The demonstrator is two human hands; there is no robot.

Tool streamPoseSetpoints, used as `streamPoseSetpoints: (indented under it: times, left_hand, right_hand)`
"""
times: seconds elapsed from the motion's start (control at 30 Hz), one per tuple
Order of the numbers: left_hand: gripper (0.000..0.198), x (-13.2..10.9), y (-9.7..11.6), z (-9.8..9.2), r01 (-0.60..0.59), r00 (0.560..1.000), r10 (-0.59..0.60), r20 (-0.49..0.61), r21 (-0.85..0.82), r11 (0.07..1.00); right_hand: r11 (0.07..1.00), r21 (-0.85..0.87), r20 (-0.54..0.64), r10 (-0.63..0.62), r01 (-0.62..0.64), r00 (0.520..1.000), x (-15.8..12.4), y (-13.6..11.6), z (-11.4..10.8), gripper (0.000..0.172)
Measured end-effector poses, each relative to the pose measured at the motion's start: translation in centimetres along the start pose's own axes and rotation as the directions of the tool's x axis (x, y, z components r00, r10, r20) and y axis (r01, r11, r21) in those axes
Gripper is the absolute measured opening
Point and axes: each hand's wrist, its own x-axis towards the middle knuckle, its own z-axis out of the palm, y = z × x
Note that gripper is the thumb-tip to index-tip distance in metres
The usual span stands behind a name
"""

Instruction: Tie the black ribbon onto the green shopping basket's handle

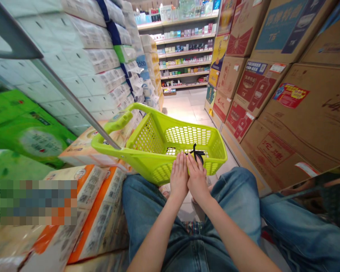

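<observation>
Okay, so the left hand point(179, 175) and right hand point(197, 179) are pressing together side by side, palms down-ish, fingers straight and closed up, not really spread. Neither one is clearly pinching anything, though it's hard to tell from this angle. A black cord point(197, 153) is poking out right at the right hand's fingertips, looped like a little bow, and I can't tell if it's being held or just sitting there.

The fingertips are reaching over the near rim of a lime-green basket point(147, 139), the plastic mesh kind with a long handle point(119, 122). That cord is the one thing I can pick out inside it, so as far as this shot goes, the basket isn't showing any store goods.

Both forearms are stretching forward and inward from the bottom of the frame, above the jeans point(238, 196), with the knees bent up on either side.

Around all that, big wrapped tissue packs point(96, 49) are stacking up the left side and cardboard cartons point(286, 151) are lining the right. A grey bar point(73, 100) is cutting across the left of the view, and shelves point(187, 49) are filling the far end of the aisle.
</observation>
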Motion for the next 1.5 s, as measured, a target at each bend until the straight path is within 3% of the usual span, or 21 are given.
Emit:
streamPoseSetpoints:
  times: [0.1,0.23,0.47,0.57,0.67,0.8,0.93,1.07,1.17,1.4,1.5]
  left_hand:
    - [0.071,0.0,0.0,0.0,0.004,1.000,-0.004,-0.006,-0.010,1.000]
    - [0.078,-0.1,0.2,-0.1,0.006,1.000,-0.007,-0.009,-0.043,0.999]
    - [0.084,-0.1,0.2,-0.3,-0.003,1.000,0.003,0.000,-0.064,0.998]
    - [0.084,-0.1,0.2,-0.3,0.007,1.000,-0.007,0.004,-0.062,0.998]
    - [0.085,-0.1,0.2,-0.3,0.008,1.000,-0.009,-0.002,-0.068,0.998]
    - [0.084,-0.1,0.2,-0.1,0.007,1.000,-0.008,-0.013,-0.067,0.998]
    - [0.075,0.0,0.1,0.2,0.006,0.999,-0.007,-0.035,-0.028,1.000]
    - [0.069,0.0,0.1,0.2,0.007,1.000,-0.007,-0.025,0.004,1.000]
    - [0.075,-0.1,0.2,0.0,0.009,1.000,-0.009,-0.008,-0.013,1.000]
    - [0.084,-0.1,0.3,-0.1,0.006,1.000,-0.006,0.003,-0.059,0.998]
    - [0.084,0.0,0.2,-0.1,0.007,1.000,-0.007,0.000,-0.061,0.998]
  right_hand:
    - [0.998,0.008,0.007,-0.060,0.060,0.998,-0.2,0.6,-0.3,0.079]
    - [0.993,0.024,-0.039,-0.115,0.116,0.993,-1.1,4.0,-1.1,0.085]
    - [0.999,0.053,-0.169,-0.001,0.010,0.986,-2.8,11.5,-2.3,0.086]
    - [0.995,0.097,-0.209,0.038,-0.018,0.977,-2.9,12.8,-2.3,0.085]
    - [0.993,0.103,-0.231,0.085,-0.062,0.969,-2.5,11.3,-1.8,0.086]
    - [0.992,0.054,-0.199,0.125,-0.117,0.972,-1.7,6.0,-0.4,0.086]
    - [0.999,0.022,-0.112,0.037,-0.035,0.993,-0.9,1.0,0.6,0.080]
    - [0.999,0.013,-0.063,-0.049,0.050,0.997,-0.9,0.1,0.6,0.080]
    - [0.995,0.016,-0.061,-0.095,0.096,0.994,-1.5,2.4,0.1,0.083]
    - [1.000,0.001,-0.157,-0.021,0.022,0.987,-3.2,11.6,-1.9,0.090]
    - [0.999,0.037,-0.170,-0.001,0.008,0.986,-3.4,13.3,-2.5,0.091]
